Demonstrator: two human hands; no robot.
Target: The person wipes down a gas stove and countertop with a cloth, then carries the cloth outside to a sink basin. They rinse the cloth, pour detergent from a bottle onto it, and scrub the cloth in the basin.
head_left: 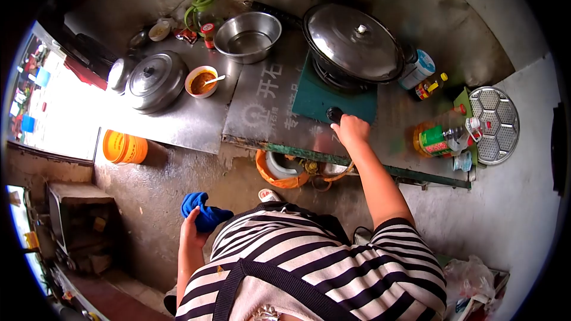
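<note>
My left hand [189, 229] is closed on a bunched blue cloth [207, 212], held low beside my body. Out in front, my right hand [352, 129] has its fingers on the black knob [335, 115] at the front of the teal gas stove [309, 98]. On the burner sits a dark wok [389, 74] under a shiny metal lid [355, 38], which hides what is inside. The burner is mostly hidden beneath the wok.
Left on the metal counter [205, 122] are a steel basin [248, 37], a lidded pot [156, 80] and a bowl of red sauce [201, 81]. Oil bottles [437, 141] and a perforated steamer plate [495, 125] stand right. An orange bucket [125, 147] is on the floor.
</note>
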